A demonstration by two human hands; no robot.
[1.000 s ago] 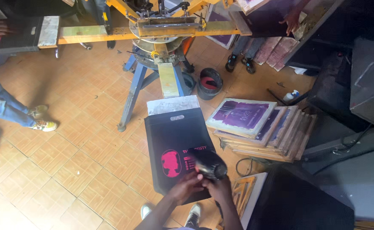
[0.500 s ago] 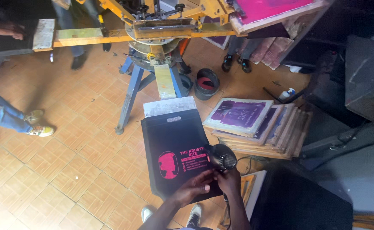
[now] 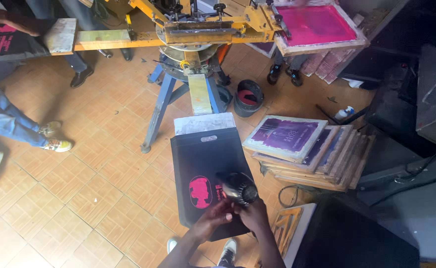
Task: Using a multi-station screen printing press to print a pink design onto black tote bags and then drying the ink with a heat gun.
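Vs half a sec ago: view has swung a bit, more of the pink screen frame (image 3: pixel 317 26) now in view top right. Heat gun (image 3: pixel 237 187) sits lower over the black bag (image 3: pixel 205 173), nozzle now just right of the pink print (image 3: pixel 201 192) and covering part of the lettering beside it. Left hand (image 3: pixel 217 216) has come in closer to the right hand (image 3: pixel 251 214).

Hard to see: gun handle hidden under right hand; bag's lower edge covered by both hands; forearms cut off at bottom edge. Worker at top left shows only legs, shoes, a hand. Right side of room very dark.

Fingers: right hand wrapped shut round gun handle. Left fingers bent, tips touching bag next to gun; can't tell if pinching it or just pressing. Bag lies flat on a board of the yellow printing press (image 3: pixel 198 34), over tiled floor (image 3: pixel 79 188), left of the stacked wooden frames (image 3: pixel 307 149).
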